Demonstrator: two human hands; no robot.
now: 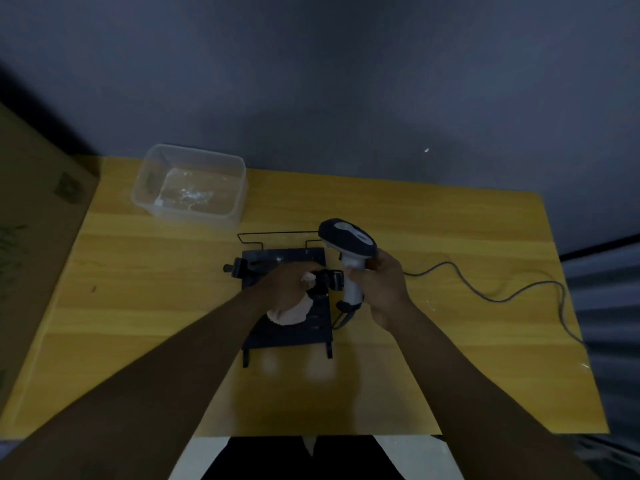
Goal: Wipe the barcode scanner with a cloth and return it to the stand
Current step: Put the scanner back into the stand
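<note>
1. Bare forearms reaching from the near edge over a yellow wooden surface [138,306].
2. Left hand [284,285], fingers clenched around a bunched pale pink cloth [291,311], poised over the black stand [291,336] at centre.
3. Right hand [381,289], fingers wrapped around the white grip of the barcode scanner [348,242], held upright just right of the stand, dark head tilted to the far left.
4. Scanner lifted clear of the stand; cloth just left of its grip, contact impossible to tell.
5. Grey cable [485,292] trailing from the scanner's base across the surface to the right edge.
6. Clear plastic tub [190,185] at the far left corner; cardboard box [34,237] beside the left edge.
</note>
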